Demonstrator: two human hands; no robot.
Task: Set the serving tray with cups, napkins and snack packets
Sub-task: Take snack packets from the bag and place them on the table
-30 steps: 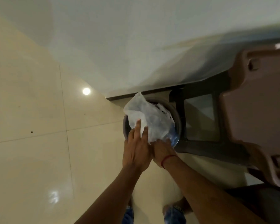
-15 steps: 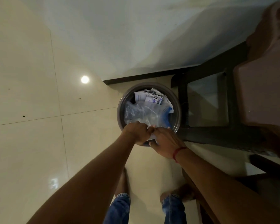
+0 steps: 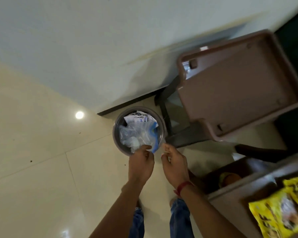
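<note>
The serving tray (image 3: 239, 79) lies ahead and rightward, nearer the right hand (image 3: 175, 163) (loosely curled, empty); the left hand (image 3: 141, 163) curls at the plastic bag (image 3: 136, 134) edge; whether it pinches, I cannot tell.

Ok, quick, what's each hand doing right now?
Left hand: fingers curled at the edge of the plastic bag in the bin; cannot tell if it grips.
Right hand: open, loosely curled, holding nothing.

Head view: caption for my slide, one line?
Left hand and right hand at a waste bin stuffed with plastic bags; brown tray nearby.
</note>
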